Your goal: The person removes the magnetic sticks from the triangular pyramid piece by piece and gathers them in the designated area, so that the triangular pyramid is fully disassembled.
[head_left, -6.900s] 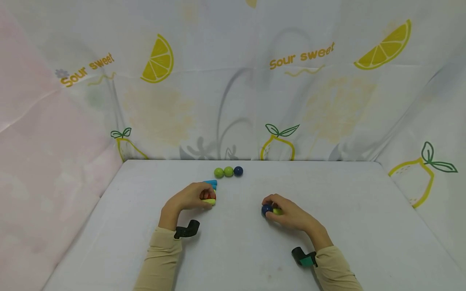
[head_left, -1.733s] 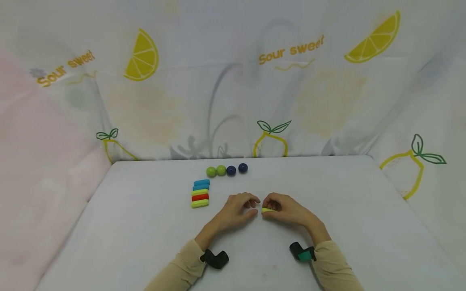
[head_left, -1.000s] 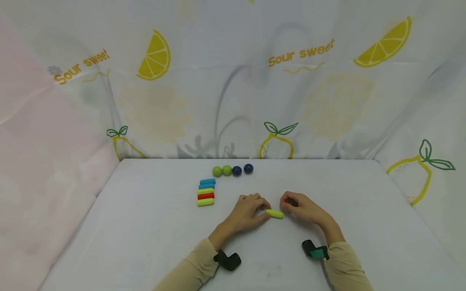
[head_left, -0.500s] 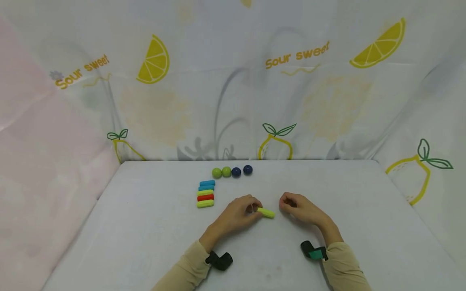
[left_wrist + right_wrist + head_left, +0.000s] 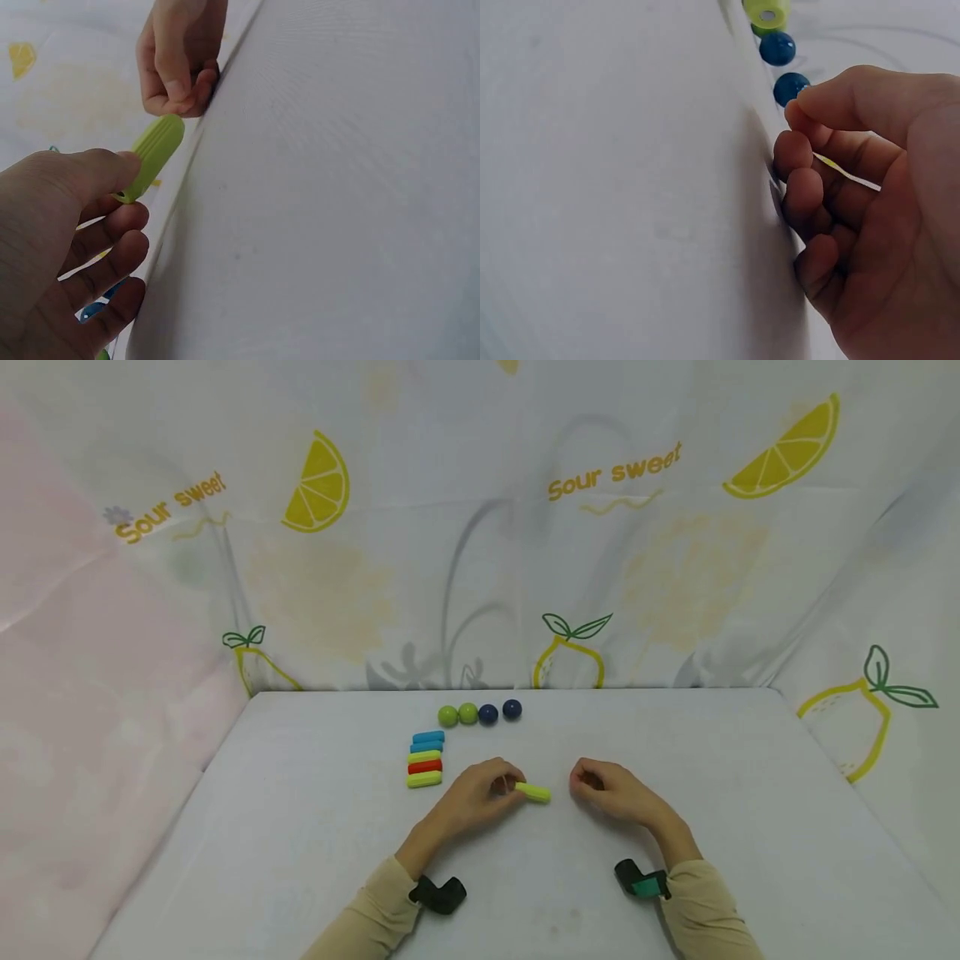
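Observation:
My left hand [image 5: 480, 793] pinches one end of a yellow-green ridged rod [image 5: 533, 792] between thumb and index finger. In the left wrist view, the free end of that rod points toward my right hand [image 5: 178, 64] and the other fingers are loosely bent. My right hand [image 5: 617, 792] stays a short gap right of the rod, fingers loosely curled and thumb against the index finger, with nothing visible in it. Left of my left hand lies a column of short rods: two blue rods [image 5: 428, 742], a yellow rod [image 5: 424, 756], a red rod [image 5: 424, 767] and another yellow rod [image 5: 424, 779].
Toward the back edge of the white table [image 5: 675, 743], two green balls [image 5: 448, 716] and two dark blue balls [image 5: 488, 714] form a row. A small gap separates the dark blue balls. A printed cloth backdrop [image 5: 450, 527] rises behind the table.
A dark blue ball joined the back row. The yellow-green rod passed from my right hand to my left, which has since drawn it leftward. My right hand stays near its spot, without the rod.

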A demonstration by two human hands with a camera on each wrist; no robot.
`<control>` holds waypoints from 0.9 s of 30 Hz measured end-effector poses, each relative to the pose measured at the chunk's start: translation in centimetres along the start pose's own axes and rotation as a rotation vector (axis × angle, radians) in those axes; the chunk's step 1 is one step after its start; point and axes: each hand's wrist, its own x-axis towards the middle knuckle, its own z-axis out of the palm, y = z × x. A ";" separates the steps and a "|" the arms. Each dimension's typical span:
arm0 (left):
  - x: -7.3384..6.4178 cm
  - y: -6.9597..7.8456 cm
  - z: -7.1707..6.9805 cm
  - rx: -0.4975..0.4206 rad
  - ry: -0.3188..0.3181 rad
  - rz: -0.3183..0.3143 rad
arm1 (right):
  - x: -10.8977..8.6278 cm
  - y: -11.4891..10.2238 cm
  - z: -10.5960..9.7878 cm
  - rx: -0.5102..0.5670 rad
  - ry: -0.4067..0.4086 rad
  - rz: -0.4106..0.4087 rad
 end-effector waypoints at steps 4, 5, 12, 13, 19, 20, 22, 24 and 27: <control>-0.4 -0.3 -0.2 0.002 0.013 -0.019 | 0.2 -0.3 0.5 -0.010 -0.011 -0.025; -0.5 -0.3 -0.2 0.004 0.014 -0.022 | 0.2 -0.4 0.6 -0.013 -0.013 -0.029; -1.2 -0.7 -1.2 0.005 0.053 -0.012 | 0.4 -0.7 0.9 -0.036 0.008 -0.024; -1.4 -0.8 -1.4 0.004 0.057 -0.013 | 0.4 -0.7 0.9 -0.035 0.010 -0.024; -2.2 -1.3 -2.3 0.017 0.080 -0.038 | 0.3 -0.8 0.8 -0.023 0.015 -0.035; -2.3 -1.4 -2.5 0.018 0.086 -0.036 | 0.3 -0.8 0.7 -0.020 0.016 -0.037; -2.5 -1.5 -2.8 0.025 0.102 -0.023 | 0.3 -0.8 0.7 -0.015 0.015 -0.040; -2.7 -1.6 -3.2 0.025 0.115 -0.010 | 0.3 -0.8 0.7 -0.009 0.014 -0.042; -3.0 -1.6 -3.7 0.024 0.129 -0.004 | 0.3 -0.8 0.6 -0.001 0.013 -0.040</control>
